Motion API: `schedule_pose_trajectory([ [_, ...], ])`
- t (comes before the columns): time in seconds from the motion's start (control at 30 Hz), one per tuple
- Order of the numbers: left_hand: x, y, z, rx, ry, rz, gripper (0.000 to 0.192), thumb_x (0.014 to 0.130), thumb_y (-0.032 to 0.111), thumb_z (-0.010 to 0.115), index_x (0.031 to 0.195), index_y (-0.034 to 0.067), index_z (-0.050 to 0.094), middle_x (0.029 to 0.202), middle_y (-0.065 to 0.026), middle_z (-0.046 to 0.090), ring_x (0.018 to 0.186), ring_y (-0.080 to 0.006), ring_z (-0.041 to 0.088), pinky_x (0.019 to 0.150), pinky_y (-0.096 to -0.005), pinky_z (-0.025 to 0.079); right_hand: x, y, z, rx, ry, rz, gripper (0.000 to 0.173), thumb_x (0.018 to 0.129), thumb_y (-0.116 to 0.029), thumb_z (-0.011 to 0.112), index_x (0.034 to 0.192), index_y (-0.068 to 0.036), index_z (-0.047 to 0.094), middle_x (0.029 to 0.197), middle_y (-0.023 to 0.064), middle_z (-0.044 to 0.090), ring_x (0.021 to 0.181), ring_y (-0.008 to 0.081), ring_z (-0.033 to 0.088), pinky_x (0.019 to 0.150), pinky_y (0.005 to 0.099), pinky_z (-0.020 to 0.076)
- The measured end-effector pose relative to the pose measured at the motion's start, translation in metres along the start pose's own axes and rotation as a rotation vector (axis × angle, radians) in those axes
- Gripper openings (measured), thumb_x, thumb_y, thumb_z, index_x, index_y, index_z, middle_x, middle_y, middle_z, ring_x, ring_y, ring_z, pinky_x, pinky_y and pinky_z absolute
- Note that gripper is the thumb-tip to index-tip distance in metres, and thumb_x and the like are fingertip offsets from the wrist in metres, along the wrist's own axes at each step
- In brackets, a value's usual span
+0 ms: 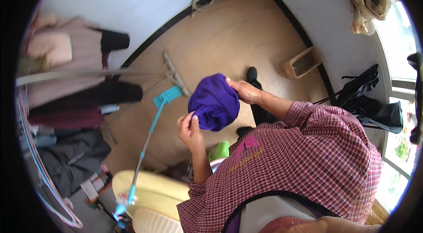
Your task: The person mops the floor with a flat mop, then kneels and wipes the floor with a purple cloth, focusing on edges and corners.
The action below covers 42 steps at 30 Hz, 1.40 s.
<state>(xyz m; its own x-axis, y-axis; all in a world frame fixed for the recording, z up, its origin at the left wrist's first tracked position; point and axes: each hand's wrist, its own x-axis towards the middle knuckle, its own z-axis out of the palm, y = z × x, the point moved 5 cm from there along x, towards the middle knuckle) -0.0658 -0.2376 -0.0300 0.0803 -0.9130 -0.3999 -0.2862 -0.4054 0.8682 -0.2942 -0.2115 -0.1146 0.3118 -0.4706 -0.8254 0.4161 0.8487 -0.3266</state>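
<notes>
A bunched piece of purple fabric (214, 102), rounded like a cap, is held in front of me above the floor. My left hand (192, 132) pinches its near lower edge between thumb and fingers. On the opposite side, my right hand (245, 90) grips the upper right edge, thumb along the rim. Folds gather in a hollow on the side towards me. I cannot tell whether it is a cap or another cloth article. Below my forearms are my checked apron (290, 160) and my dark shoes (251, 73).
Clothes (79, 94) hang from a rack pole (92, 73) on the left. A teal-headed mop (168, 95) leans beside a yellow plastic piece (155, 185). A cardboard box (302, 62), coiled cable (202, 1) and dark bags (370, 107) line the walls. Something green (223, 149) stands below my left forearm.
</notes>
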Motion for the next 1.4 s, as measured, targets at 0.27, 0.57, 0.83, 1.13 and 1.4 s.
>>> schedule_pose_trajectory([
  [0.27,0.032,-0.016,-0.033,-0.823,0.082,-0.148,0.014,0.097,0.005,0.049,0.109,-0.001,0.054,0.109,-0.0099,0.056,0.099,-0.0198,0.058,0.091,-0.0428,0.051,0.014,-0.018,-0.015,-0.076,0.253,-0.014,0.072,0.096,-0.059,0.039,0.132,0.003,0.049,0.132,0.0139,0.057,0.120,0.0239,0.055,0.106,0.0387,0.0399],
  [0.57,0.037,-0.045,-0.018,-0.421,0.033,-0.431,0.028,0.093,0.026,0.061,0.120,0.021,0.054,0.123,0.0003,0.050,0.109,-0.0186,0.053,0.092,-0.0454,0.047,0.028,-0.036,0.025,0.396,-0.130,-0.033,0.071,0.091,-0.062,0.047,0.136,-0.006,0.049,0.132,0.0121,0.057,0.118,0.0230,0.057,0.100,0.0413,0.0460],
  [0.83,0.017,-0.040,0.054,-0.918,-0.311,-0.720,0.029,0.091,0.024,0.066,0.113,0.006,0.060,0.100,-0.0038,0.065,0.091,-0.0153,0.062,0.079,-0.0343,0.052,0.008,-0.011,0.056,0.530,-0.282,0.145,0.066,0.082,-0.037,0.066,0.130,0.005,0.048,0.125,0.0239,0.058,0.113,0.0347,0.058,0.103,0.0484,0.0423],
  [1.13,0.046,0.010,0.057,0.203,-0.497,0.214,0.037,0.089,0.019,0.068,0.123,0.004,0.062,0.101,-0.0053,0.063,0.089,-0.0126,0.058,0.080,-0.0266,0.047,0.045,-0.019,0.022,0.723,-0.071,0.015,0.042,0.089,-0.024,0.065,0.120,0.003,0.056,0.108,0.0196,0.067,0.092,0.0340,0.068,0.089,0.0487,0.0544],
  [1.4,0.063,-0.032,-0.025,-0.124,-0.076,-0.110,0.024,0.087,0.014,0.067,0.107,0.001,0.065,0.089,-0.0086,0.069,0.071,-0.0107,0.061,0.067,-0.0241,0.050,0.085,-0.046,-0.031,0.865,-0.227,-0.252,0.044,0.093,-0.029,0.053,0.123,0.003,0.056,0.117,0.0192,0.065,0.107,0.0360,0.062,0.101,0.0504,0.0454],
])
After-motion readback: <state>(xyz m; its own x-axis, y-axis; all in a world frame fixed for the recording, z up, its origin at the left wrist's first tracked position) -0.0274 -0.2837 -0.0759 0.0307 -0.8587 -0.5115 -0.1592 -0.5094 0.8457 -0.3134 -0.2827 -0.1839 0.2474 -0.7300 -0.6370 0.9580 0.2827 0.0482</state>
